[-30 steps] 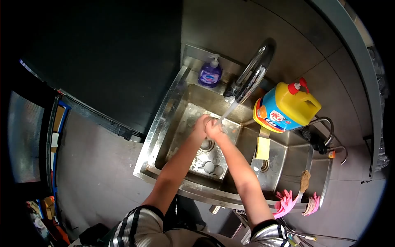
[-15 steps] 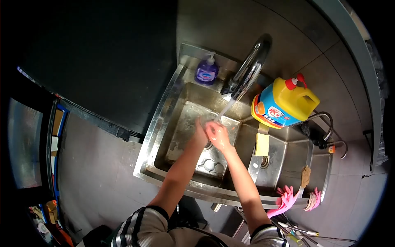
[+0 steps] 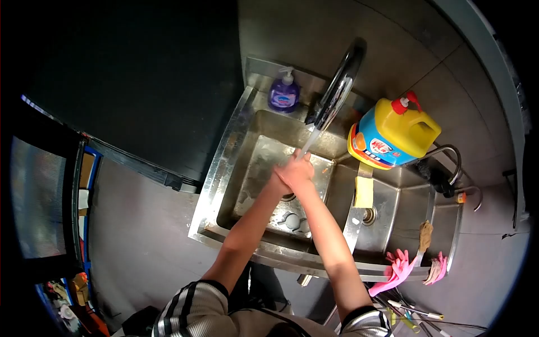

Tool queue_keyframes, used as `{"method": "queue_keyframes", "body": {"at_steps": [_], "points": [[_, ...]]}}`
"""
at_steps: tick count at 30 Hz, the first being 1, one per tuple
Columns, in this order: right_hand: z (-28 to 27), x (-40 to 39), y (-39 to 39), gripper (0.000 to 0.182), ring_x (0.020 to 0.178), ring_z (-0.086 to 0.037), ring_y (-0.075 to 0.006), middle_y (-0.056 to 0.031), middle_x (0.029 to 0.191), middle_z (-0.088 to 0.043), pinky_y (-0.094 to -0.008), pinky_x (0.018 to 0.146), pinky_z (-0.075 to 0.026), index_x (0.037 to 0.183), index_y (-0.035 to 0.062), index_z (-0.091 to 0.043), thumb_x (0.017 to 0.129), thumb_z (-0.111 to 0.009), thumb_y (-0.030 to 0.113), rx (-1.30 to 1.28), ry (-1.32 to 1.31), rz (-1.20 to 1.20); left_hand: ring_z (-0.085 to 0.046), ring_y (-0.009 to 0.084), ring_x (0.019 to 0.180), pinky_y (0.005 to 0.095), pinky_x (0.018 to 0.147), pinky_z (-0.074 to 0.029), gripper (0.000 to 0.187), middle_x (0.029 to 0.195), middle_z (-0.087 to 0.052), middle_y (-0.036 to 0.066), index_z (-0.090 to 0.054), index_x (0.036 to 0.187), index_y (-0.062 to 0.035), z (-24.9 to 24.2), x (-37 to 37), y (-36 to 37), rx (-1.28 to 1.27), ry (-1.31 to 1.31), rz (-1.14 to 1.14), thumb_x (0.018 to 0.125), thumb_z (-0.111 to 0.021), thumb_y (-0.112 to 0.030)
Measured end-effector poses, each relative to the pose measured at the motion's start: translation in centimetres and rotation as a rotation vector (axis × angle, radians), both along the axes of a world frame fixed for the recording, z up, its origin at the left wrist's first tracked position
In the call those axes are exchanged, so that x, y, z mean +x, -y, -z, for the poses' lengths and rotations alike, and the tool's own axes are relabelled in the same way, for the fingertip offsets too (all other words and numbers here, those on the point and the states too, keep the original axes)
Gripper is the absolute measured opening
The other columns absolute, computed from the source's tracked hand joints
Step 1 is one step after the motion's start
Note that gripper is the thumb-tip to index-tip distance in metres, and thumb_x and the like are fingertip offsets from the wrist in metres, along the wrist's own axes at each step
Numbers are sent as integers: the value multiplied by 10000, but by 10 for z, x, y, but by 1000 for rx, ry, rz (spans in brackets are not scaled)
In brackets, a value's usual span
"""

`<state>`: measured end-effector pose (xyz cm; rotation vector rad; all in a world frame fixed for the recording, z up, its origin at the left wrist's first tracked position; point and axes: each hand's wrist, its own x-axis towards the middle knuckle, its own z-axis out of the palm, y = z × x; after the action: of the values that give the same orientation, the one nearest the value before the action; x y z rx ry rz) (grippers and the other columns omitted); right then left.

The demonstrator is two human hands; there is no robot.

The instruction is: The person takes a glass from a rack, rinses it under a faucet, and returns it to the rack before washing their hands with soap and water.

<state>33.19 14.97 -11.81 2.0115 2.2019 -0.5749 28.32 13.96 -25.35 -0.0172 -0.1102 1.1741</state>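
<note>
A stream of water (image 3: 309, 143) runs from the chrome faucet (image 3: 340, 90) onto my right hand (image 3: 300, 169), which is held over the left basin with its fingers curled in. I see nothing held in it. My left hand (image 3: 279, 178) lies against my right wrist from the left and below. Its fingers are mostly hidden behind the right hand, so their grip does not show. Both hands are wet, above the metal sink (image 3: 247, 194). A round grey drain piece (image 3: 292, 221) lies on the basin floor below them.
Behind the basin stands a purple soap pump bottle (image 3: 284, 95). To the right are a large yellow detergent jug (image 3: 401, 132), a yellow sponge cloth (image 3: 364, 192) on the divider, a second faucet (image 3: 453, 163), and pink rubber gloves (image 3: 400, 269) over the front edge.
My right hand has moved up and forward over the left hand, under the stream. My left hand has drawn back toward the right wrist. The view has shifted slightly.
</note>
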Motion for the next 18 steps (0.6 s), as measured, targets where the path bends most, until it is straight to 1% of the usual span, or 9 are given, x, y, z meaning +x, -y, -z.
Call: {"method": "queue_keyframes", "body": {"at_steps": [3,6,9,10,13,14,17,18], "points": [[12,-10,-15,704,998,-524,-319,-237,1089,-500,-370,824,-437,1098,2,-434,634,-592,506,-55,24,40,-500,299,1011,409,913,-359,469,1135,-501,159,-466,1116,-3,-10,-4,0,-21,74,3,812,-355,-342],[10,1,-28,783,1027,-497,-344,-267,1167,-403,-391,806,-446,1218,28,-379,655,-567,539,-151,-81,-16,-496,316,1019,425,927,-347,493,1160,-486,172,-458,1128,4,-17,-4,-5,-103,14,-32,798,-370,-351],[12,20,-19,826,1042,-482,-377,-296,1174,-406,-405,828,-429,1258,49,-323,639,-566,539,-139,-142,143,-547,273,906,370,840,-411,393,999,-562,142,-486,1056,-2,10,2,-19,-320,-201,-56,858,-365,-319],[9,25,-15,814,1026,-489,-388,-298,1165,-413,-411,827,-427,1252,60,-327,635,-568,533,-127,-172,156,-563,254,862,362,802,-437,378,945,-578,132,-492,1029,-7,15,3,-20,-409,-393,-218,856,-403,-331],[-13,37,-12,781,978,-512,-421,-302,1137,-432,-429,823,-422,1236,91,-339,623,-571,517,-69,-258,191,-579,241,812,354,767,-456,347,898,-593,114,-519,979,-19,18,21,-33,-380,-194,-130,850,-433,-330],[-10,37,-9,719,938,-530,-423,-275,1108,-454,-432,804,-430,1180,91,-393,606,-597,474,62,-197,197,-579,237,815,358,774,-458,318,876,-597,105,-545,934,-39,-32,26,-22,-260,-303,-264,846,-445,-328],[-23,50,-11,709,883,-552,-405,-227,1043,-491,-425,770,-445,1162,85,-416,580,-621,436,164,-67,126,-579,228,834,351,788,-458,335,898,-600,95,-561,944,-47,-38,36,-36,-400,-615,-190,841,-452,-346],[-21,54,-11,758,955,-507,-372,-227,1067,-463,-407,807,-418,1174,68,-409,539,-685,376,218,-66,93,-571,215,874,344,802,-456,355,938,-600,84,-549,998,-52,-41,38,-35,-499,-525,-99,839,-454,-354]]}}
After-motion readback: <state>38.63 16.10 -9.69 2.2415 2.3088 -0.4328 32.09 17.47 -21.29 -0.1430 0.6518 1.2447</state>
